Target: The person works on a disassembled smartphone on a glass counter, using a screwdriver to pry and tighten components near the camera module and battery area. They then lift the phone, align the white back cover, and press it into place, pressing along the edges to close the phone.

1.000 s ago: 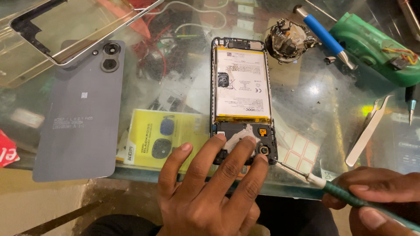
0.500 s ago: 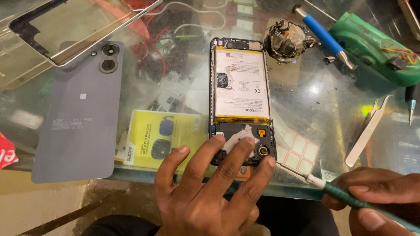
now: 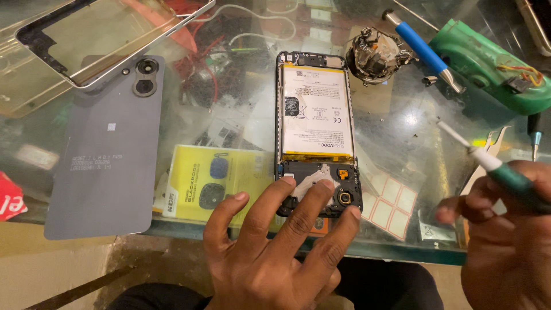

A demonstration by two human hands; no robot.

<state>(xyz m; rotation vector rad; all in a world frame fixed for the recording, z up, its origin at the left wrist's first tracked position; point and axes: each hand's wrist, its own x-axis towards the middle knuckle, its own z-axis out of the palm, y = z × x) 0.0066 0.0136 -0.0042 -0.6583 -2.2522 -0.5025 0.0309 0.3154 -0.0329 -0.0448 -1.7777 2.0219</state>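
Left hand (image 3: 275,252) fingers spread flat, pinning the open phone (image 3: 317,132) on the glass counter (image 3: 402,126), right hand (image 3: 505,241) raised, gripping a green screwdriver (image 3: 493,166)

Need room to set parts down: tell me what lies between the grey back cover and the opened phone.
In the head view, a yellow card lies under the glass between them.
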